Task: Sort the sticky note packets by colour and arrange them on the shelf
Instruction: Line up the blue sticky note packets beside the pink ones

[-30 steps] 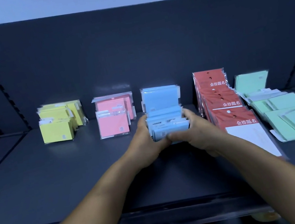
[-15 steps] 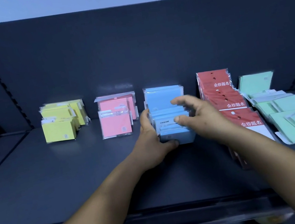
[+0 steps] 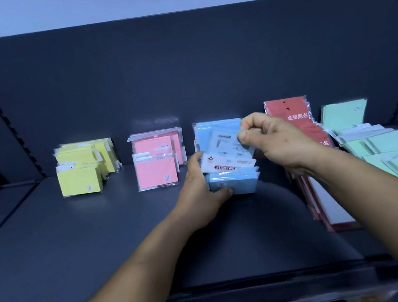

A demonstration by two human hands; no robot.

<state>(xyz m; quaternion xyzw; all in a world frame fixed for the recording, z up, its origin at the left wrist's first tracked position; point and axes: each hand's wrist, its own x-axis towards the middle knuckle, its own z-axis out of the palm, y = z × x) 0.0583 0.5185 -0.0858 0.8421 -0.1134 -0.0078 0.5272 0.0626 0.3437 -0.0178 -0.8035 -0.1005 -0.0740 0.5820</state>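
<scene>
Sticky note packets stand in colour groups on the dark shelf point(image 3: 75, 239): yellow packets point(image 3: 82, 171) at the left, pink packets point(image 3: 157, 161) beside them, blue packets point(image 3: 218, 131) in the middle. My left hand point(image 3: 200, 195) grips a row of blue packets point(image 3: 235, 184) from its left side, thumb across the front. My right hand point(image 3: 273, 140) pinches the top corner of one blue packet point(image 3: 229, 148) and lifts it from the row, its white printed back facing me.
Red packets point(image 3: 292, 115) with white lettering run from the back wall toward the front on the right. Pale green packets point(image 3: 388, 144) lie loosely spread at the far right. The shelf's back panel point(image 3: 177, 61) rises close behind all the stacks.
Both hands held the blue row a second ago. My right hand let go, reached over the top and now pinches one blue packet, raised and tilted out of the row.
</scene>
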